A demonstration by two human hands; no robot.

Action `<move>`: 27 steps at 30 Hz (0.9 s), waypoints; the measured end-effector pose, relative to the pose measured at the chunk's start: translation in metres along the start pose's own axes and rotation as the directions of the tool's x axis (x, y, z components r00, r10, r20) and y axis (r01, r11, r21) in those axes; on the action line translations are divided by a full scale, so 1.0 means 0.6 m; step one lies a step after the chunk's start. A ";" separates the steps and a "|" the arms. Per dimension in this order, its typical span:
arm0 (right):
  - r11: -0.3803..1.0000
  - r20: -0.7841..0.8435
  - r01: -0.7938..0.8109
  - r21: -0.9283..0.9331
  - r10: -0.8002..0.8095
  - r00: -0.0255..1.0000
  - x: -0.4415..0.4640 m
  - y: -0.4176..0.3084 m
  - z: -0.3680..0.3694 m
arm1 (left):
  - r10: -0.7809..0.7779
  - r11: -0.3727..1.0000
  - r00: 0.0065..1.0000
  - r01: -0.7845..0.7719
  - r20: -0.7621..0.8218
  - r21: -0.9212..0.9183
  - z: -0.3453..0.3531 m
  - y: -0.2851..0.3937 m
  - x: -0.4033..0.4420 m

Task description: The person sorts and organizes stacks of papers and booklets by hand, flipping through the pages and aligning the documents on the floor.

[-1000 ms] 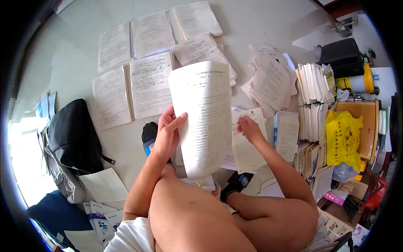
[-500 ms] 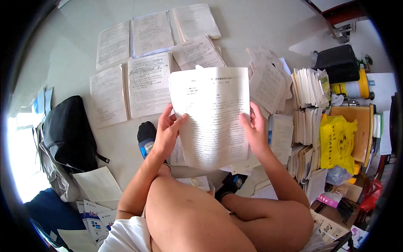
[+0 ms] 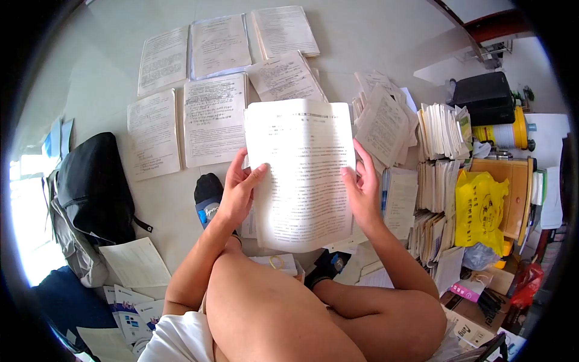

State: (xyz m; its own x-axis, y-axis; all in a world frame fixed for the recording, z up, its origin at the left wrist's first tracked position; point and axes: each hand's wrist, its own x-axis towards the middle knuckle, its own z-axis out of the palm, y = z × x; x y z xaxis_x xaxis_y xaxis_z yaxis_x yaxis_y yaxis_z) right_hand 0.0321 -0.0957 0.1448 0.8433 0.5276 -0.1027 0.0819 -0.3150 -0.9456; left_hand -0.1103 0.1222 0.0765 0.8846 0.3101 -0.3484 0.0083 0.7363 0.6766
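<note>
A printed paper document (image 3: 304, 181), perhaps several sheets thick, is held up in front of me over my crossed legs. My left hand (image 3: 242, 187) grips its left edge, thumb on the printed face and fingers behind. At the right edge, my right hand (image 3: 363, 187) pinches it the same way. The paper bows slightly between the two hands. Just beyond its top lies a tilted stack of papers (image 3: 286, 77), partly covered by the document. Left of that, a handwritten stack (image 3: 215, 120) rests on the floor.
More paper piles (image 3: 154, 134) lie on the floor ahead, with a loose heap (image 3: 383, 123) to the right. Upright paper stacks (image 3: 443, 133) and a yellow plastic bag (image 3: 480, 208) line the right side. A black bag (image 3: 96, 187) sits at left. A small box with a yellow ring (image 3: 277, 262) is near my feet.
The document has shifted slightly left and down in view, and its sheet looks more bowed. Both hands keep their hold on its edges. The surroundings have shifted slightly with the camera.
</note>
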 end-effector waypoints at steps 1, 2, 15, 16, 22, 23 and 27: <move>1.000 0.001 0.000 -0.002 0.000 1.000 0.000 0.006 -0.001 | 0.001 1.000 1.000 -0.001 0.000 -0.002 0.003 0.001 -0.001; 1.000 -0.013 -0.009 -0.012 0.009 1.000 -0.001 0.016 -0.002 | 0.018 1.000 0.999 -0.019 -0.026 -0.005 0.007 0.003 -0.002; 0.996 -0.008 -0.041 0.080 0.042 0.999 0.003 0.022 0.000 | 0.002 0.997 0.999 -0.005 -0.039 -0.076 0.003 0.010 -0.003; 0.996 -0.008 -0.041 0.079 0.042 0.999 0.003 0.023 -0.001 | 0.002 0.997 0.999 -0.005 -0.039 -0.077 0.002 0.010 -0.003; 0.992 0.029 -0.070 0.109 0.067 0.997 0.003 0.029 -0.004 | -0.013 0.995 0.999 0.009 -0.036 -0.103 0.001 0.010 -0.003; 0.985 0.017 -0.084 0.152 0.082 0.996 0.004 0.027 0.000 | -0.023 0.994 0.999 0.020 -0.032 -0.109 0.002 0.012 -0.004; 0.956 0.026 -0.145 0.257 0.143 0.989 0.003 0.019 0.006 | -0.048 0.980 0.999 0.047 -0.001 -0.194 0.003 0.012 -0.002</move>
State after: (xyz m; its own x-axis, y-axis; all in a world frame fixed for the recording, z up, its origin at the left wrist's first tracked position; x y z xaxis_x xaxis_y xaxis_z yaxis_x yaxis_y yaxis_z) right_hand 0.0330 -0.0956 0.1327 0.8324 0.4971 -0.2449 -0.1802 -0.1750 -0.9679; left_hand -0.1107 0.1260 0.0830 0.8829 0.2748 -0.3808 -0.0408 0.8528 0.5207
